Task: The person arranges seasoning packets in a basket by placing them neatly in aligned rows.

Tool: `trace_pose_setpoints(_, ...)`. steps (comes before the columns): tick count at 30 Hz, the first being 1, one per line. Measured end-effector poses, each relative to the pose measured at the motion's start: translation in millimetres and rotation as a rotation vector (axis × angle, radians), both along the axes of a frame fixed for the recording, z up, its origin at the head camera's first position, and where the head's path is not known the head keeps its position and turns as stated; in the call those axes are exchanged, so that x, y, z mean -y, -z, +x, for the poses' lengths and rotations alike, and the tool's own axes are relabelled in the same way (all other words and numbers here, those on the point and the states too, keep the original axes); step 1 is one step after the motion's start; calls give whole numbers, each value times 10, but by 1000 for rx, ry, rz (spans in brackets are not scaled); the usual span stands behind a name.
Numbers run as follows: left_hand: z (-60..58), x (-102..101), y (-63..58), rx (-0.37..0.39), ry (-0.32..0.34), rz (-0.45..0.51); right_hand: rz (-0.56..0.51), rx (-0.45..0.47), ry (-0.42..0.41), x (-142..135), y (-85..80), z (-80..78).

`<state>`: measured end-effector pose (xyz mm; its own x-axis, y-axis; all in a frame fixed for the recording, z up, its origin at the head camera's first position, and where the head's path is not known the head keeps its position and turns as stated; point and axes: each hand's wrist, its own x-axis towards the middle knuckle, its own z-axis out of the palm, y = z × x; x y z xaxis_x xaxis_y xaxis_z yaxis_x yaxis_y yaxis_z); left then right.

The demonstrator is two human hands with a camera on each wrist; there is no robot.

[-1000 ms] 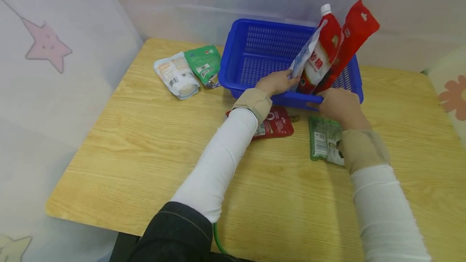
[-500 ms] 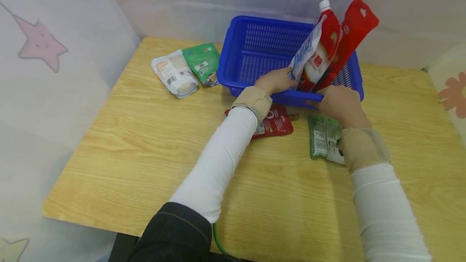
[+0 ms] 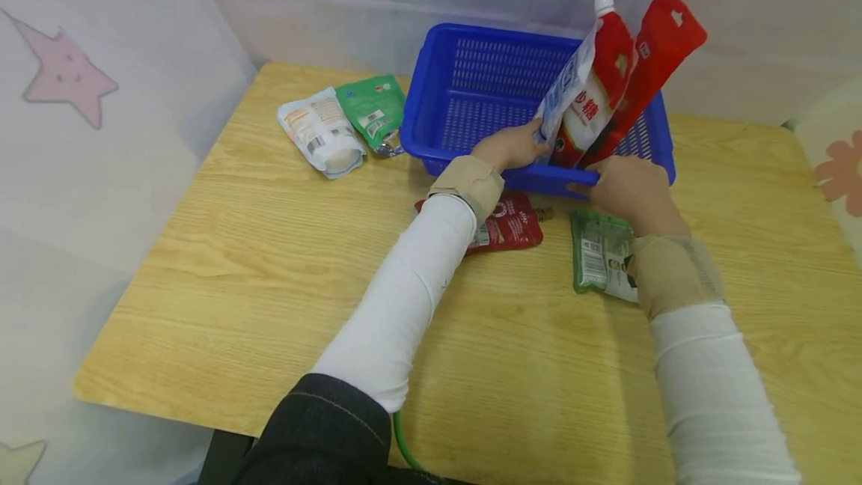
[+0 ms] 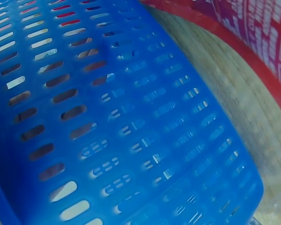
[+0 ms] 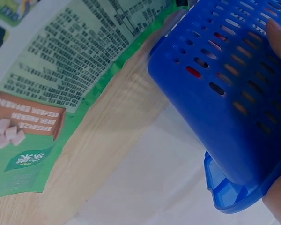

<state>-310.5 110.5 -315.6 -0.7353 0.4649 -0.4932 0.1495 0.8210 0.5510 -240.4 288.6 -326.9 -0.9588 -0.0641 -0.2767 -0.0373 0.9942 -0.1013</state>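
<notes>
A blue plastic basket (image 3: 465,81) with slotted walls stands at the back of the table. Several pouches lean upright at its right end: a white-and-blue bag (image 3: 564,92), a red spouted sugar pouch (image 3: 595,99) with a white cap, and a tall red packet (image 3: 663,43). My left hand (image 3: 510,148) reaches over the near rim and pinches the white-and-blue bag low on its near edge. With the thumb outside the wall, my right hand (image 3: 629,189) grips the near rim; its thumb (image 5: 278,42) shows against the slots in the right wrist view.
Left of the basket lie a white pouch (image 3: 323,133) and a green pouch (image 3: 373,112). A red spouted pouch (image 3: 515,223) is on the table (image 3: 269,268) under my left wrist, and a green-and-white packet (image 3: 599,257) lies beside my right wrist. A wall rises behind the basket.
The head view has shifted slightly, so the whole scene sits a little higher. Both hands keep their places at the basket, and the pouches stay as they were.
</notes>
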Motion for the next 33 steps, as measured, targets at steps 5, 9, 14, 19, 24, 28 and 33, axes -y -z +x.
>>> trace_pose_setpoints(5, -6, -9, 17, -2, -4, 12, 2, -8, -4, -7, 13, -4)
trace_pose_setpoints(9, -14, -15, 33, -21, -11, 12, 2, -10, -4, -12, 26, -13)
trace_pose_setpoints(14, -16, -26, 43, -23, -21, 22, 9, 2, -5, -18, 33, -17)
trace_pose_setpoints(19, -29, -20, 57, -17, -1, 8, 9, 7, -2, -9, 50, -23)
trace_pose_setpoints(24, -50, 12, 95, -77, -27, 33, -6, 5, 5, 13, 47, -47)
trace_pose_setpoints(28, -68, 52, 114, -140, -73, 85, -12, 10, 10, 24, 48, -89)
trace_pose_setpoints(33, -71, 90, 127, -210, -169, 183, -5, 23, 7, 27, 47, -143)
